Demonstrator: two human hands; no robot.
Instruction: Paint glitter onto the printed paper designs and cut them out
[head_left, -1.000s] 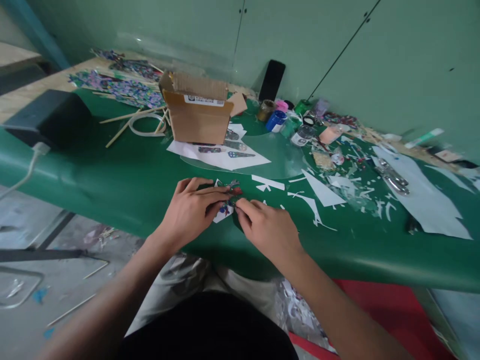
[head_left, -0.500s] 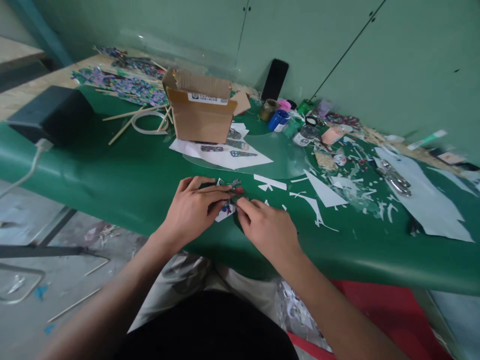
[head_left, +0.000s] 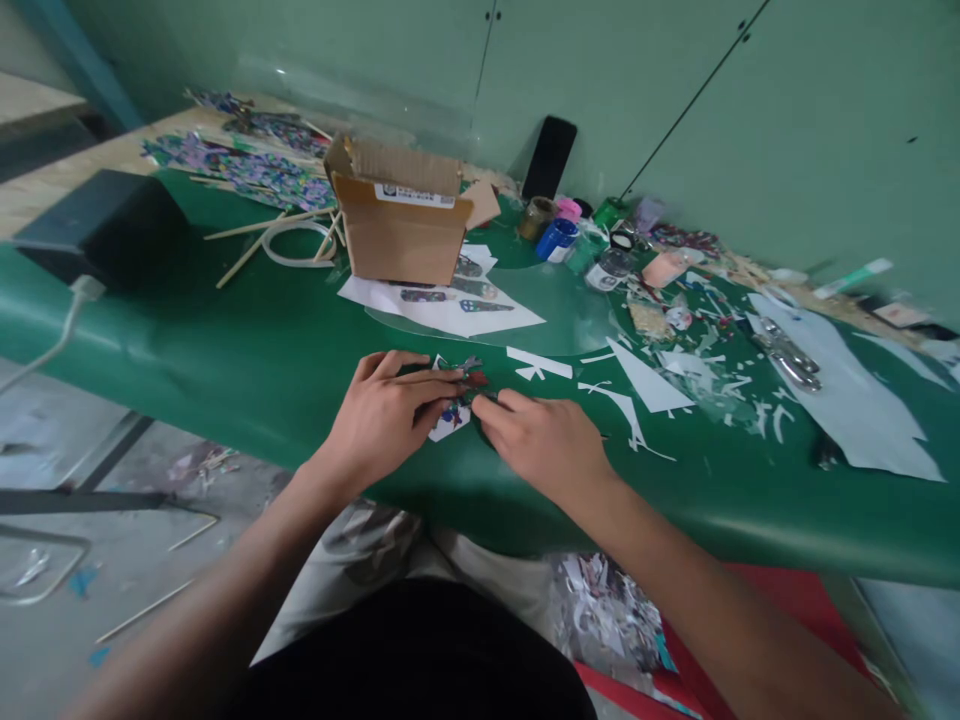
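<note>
Near the table's front edge my left hand [head_left: 386, 408] presses a small white paper piece with a dark, multicoloured pattern [head_left: 450, 425] against the green tabletop, its fingers together and the thumb tucked beneath. Bits of red and grey on the piece show just past the fingertips. My right hand [head_left: 546, 440] meets it from the other side, thumb and fingers pinched at the piece's right edge. Whatever thin thing that pinch holds is mostly hidden by the fingers.
A cardboard box [head_left: 401, 235] stands behind the hands on white paper with patterned cutouts [head_left: 487, 307]. White paper scraps [head_left: 652, 380] lie to the right, near paint jars [head_left: 557, 240] and a metal tool [head_left: 787, 355]. A black box [head_left: 101, 225] sits left, a phone [head_left: 550, 158] behind.
My right hand has shifted slightly to the right and turned, its forearm swinging outward. My left hand and the patterned piece stay nearly where they were.
</note>
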